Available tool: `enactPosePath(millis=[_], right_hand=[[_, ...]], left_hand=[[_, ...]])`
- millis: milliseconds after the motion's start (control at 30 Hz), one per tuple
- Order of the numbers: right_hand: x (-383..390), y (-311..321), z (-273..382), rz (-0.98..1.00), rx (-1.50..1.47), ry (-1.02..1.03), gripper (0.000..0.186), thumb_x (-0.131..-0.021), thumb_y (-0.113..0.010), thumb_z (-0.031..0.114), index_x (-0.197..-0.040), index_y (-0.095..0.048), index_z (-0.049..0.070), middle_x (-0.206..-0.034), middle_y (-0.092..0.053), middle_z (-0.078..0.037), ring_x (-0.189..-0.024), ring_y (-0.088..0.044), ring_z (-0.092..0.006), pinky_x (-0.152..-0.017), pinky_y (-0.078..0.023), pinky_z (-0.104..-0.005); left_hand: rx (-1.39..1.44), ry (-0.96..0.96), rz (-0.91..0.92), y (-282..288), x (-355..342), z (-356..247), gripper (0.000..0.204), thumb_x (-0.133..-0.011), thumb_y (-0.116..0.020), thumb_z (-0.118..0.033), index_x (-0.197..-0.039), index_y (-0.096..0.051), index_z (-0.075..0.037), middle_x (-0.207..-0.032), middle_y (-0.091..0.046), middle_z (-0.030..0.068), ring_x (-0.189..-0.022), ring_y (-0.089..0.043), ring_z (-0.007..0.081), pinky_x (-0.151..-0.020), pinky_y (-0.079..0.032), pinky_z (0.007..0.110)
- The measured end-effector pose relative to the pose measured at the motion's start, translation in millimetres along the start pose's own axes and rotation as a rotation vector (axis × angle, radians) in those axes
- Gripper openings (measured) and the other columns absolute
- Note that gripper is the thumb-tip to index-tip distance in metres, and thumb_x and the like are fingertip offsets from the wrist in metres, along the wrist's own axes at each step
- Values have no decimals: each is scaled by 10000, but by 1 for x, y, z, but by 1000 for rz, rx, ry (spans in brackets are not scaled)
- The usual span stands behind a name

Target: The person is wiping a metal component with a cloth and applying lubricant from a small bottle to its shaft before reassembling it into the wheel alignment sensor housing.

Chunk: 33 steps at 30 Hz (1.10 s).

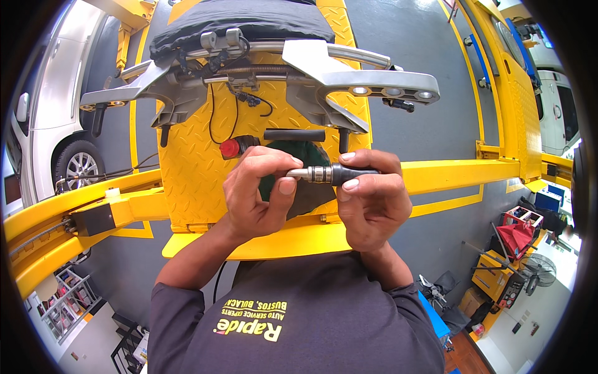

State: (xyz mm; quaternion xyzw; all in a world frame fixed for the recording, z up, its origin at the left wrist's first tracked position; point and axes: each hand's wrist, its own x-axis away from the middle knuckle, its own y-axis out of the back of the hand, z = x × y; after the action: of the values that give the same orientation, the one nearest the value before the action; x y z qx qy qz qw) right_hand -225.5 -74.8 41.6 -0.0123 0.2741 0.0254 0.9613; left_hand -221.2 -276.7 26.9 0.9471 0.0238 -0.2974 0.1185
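Observation:
Both hands hold a small hand tool (pixel 330 174) level in front of me; it has a black grip and a silver metal socket end. My left hand (pixel 255 193) pinches the silver end between thumb and fingers. My right hand (pixel 370 196) wraps around the black grip. Behind the hands lies a dark green round piece (pixel 303 153) on a yellow checker-plate platform (pixel 193 174). A red knob (pixel 230 148) and a short black cylinder (pixel 294 134) lie just above the hands.
A silver cast metal frame (pixel 349 78) with black cables rests on the platform's far half, under a dark pad (pixel 243 22). Yellow lift beams (pixel 461 171) run left and right. A white car (pixel 53 118) stands at the left; a red cart (pixel 516 234) and a fan (pixel 539 269) are lower right.

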Motion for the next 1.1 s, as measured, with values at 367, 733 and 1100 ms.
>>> enactPosePath(millis=[367, 733, 1100], right_hand=[[2, 1, -3, -17, 72, 23, 204, -837, -779, -117, -916, -732, 65, -1213, -744, -182, -1141, -726, -271, -949, -600, -346], [2, -1, -2, -37, 81, 11, 191, -838, -784, -122, -891, -738, 56, -1221, -748, -174, -1149, -723, -272, -973, -597, -357], [0, 0, 1, -36, 113, 26, 178, -809, -825, -109, -870, -760, 44, -1204, -759, -169, -1161, -739, -294, -990, -605, -383]], left_hand=[[10, -99, 9, 1, -1, 5, 271, -962, -758, -9, -1215, -662, -14, -1079, -763, 157, -811, -692, 207, -753, -556, 327], [17, -110, 14, 0, -1, 6, 292, -949, -767, 11, -1218, -664, -38, -1071, -768, 145, -812, -691, 206, -756, -547, 338], [-11, -140, 0, -1, -4, 7, 260, -976, -779, -14, -1202, -668, -76, -1020, -802, 96, -852, -717, 222, -757, -531, 355]])
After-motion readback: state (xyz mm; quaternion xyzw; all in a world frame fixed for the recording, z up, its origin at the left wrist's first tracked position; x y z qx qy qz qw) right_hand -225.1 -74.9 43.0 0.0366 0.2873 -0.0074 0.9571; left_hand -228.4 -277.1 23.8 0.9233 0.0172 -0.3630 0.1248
